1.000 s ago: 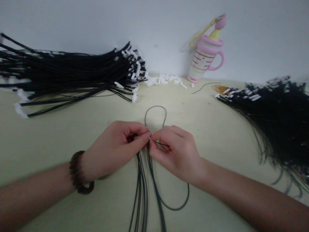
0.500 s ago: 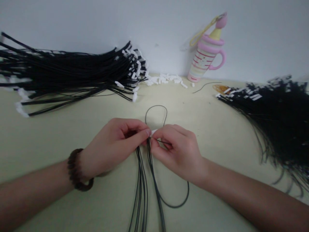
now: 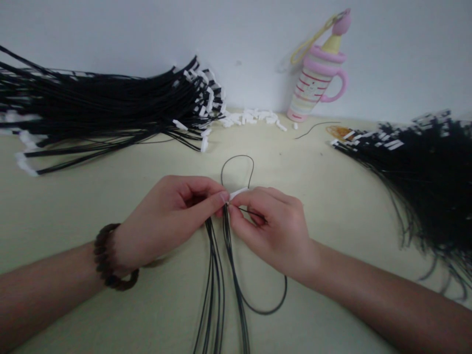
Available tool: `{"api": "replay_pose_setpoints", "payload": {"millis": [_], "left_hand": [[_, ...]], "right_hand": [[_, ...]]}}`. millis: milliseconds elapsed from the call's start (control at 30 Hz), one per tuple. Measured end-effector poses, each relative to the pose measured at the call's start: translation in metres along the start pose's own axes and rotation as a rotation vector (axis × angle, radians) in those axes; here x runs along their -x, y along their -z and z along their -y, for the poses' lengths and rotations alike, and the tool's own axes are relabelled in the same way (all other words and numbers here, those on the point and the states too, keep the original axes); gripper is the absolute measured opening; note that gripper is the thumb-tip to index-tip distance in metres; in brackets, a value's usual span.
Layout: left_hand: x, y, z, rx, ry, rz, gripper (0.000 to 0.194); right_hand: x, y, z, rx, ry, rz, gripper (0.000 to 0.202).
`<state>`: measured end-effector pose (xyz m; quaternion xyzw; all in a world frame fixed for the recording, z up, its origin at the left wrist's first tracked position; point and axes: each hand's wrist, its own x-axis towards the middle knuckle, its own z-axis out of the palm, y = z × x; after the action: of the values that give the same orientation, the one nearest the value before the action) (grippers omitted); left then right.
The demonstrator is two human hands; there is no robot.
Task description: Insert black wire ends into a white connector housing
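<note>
My left hand (image 3: 180, 209), with a dark beaded bracelet (image 3: 110, 260) on its wrist, pinches the top of several thin black wires (image 3: 212, 275) that hang toward me. Against its fingertips, my right hand (image 3: 273, 223) is closed in a pinch at the end of one black wire. A small white connector (image 3: 239, 192) shows just above the right fingers. From the hands a thin black wire loop (image 3: 238, 156) rises, and a larger wire loop (image 3: 267, 313) sags below the right hand. The fingers hide the exact spot where wire and connector meet.
A thick bundle of black wires with white ends (image 3: 103, 103) lies at the back left. Beside it are loose white connectors (image 3: 254, 117). A pink and white cup (image 3: 311, 86) leans against the wall. Another black wire pile (image 3: 431, 182) and yellow rubber bands (image 3: 337, 132) are at right.
More of the white connector shows above my right fingers. Both hands keep their pinch in nearly the same place, and the whole view has shifted slightly.
</note>
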<state>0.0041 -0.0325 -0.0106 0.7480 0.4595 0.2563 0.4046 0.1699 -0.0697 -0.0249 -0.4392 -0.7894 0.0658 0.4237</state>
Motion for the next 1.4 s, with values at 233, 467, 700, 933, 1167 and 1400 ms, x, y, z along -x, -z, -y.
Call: {"api": "replay_pose_setpoints", "payload": {"millis": [233,467,700,933,1167,1400], "left_hand": [[0.000,-0.002,0.000,-0.082,-0.041,-0.041,0.017],[0.001,-0.003,-0.001,-0.109,-0.060,-0.059,0.017],[0.001,-0.002,-0.008,-0.156,-0.019,-0.019,0.021],[0.002,-0.002,-0.008,-0.160,-0.018,-0.030,0.020],[0.002,-0.004,-0.009,-0.184,-0.014,-0.054,0.020],[0.005,-0.004,-0.011,-0.211,-0.018,-0.056,0.023]], "right_hand": [[0.001,-0.002,0.001,0.052,-0.024,0.001,0.010],[0.003,-0.003,-0.001,0.103,0.024,0.026,0.013],[0.001,-0.002,-0.002,0.067,0.035,0.047,0.013],[0.002,-0.002,-0.002,0.069,0.033,0.043,0.013],[0.001,-0.002,-0.001,0.064,0.028,0.032,0.012],[0.001,-0.001,0.000,0.074,0.010,0.045,0.013]]}}
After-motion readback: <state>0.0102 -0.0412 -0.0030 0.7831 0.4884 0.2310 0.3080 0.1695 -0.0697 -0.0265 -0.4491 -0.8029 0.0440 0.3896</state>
